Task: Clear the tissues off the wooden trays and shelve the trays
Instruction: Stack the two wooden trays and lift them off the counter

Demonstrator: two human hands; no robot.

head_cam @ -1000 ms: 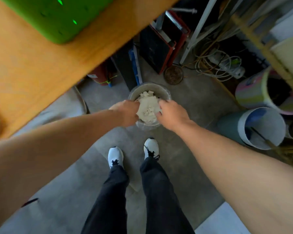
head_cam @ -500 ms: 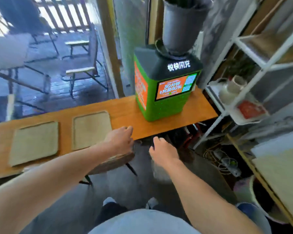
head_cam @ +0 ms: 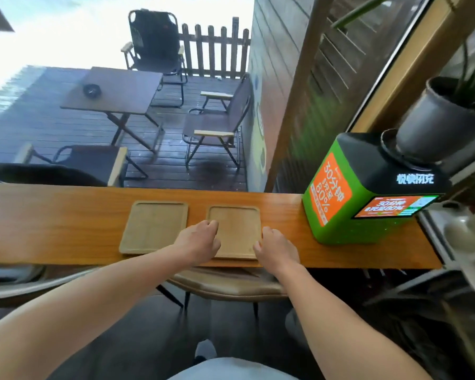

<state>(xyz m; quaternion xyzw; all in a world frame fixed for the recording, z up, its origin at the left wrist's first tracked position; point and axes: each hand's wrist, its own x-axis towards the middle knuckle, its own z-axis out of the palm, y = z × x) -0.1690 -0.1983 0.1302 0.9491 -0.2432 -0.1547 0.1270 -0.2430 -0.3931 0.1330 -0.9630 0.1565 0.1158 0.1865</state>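
Two square wooden trays lie side by side on the long wooden counter [head_cam: 52, 220]. Both the left tray [head_cam: 154, 227] and the right tray [head_cam: 237, 229] are bare, with no tissues on them. My left hand [head_cam: 199, 239] rests over the right tray's left edge, fingers curled loosely and holding nothing. My right hand [head_cam: 274, 246] hovers at that tray's right front corner, fingers apart; whether it touches the rim I cannot tell. No tissues are in view.
A green charging kiosk [head_cam: 348, 204] stands on the counter right of the trays, with a dark plant pot [head_cam: 433, 124] on top. A white shelf rack [head_cam: 466, 242] is at the far right. A brown chair seat [head_cam: 228, 283] sits under the counter's front edge.
One second ago both hands pressed tissues into a bin on the floor. My view has since swung up to the counter, and both hands have come up to the right tray.
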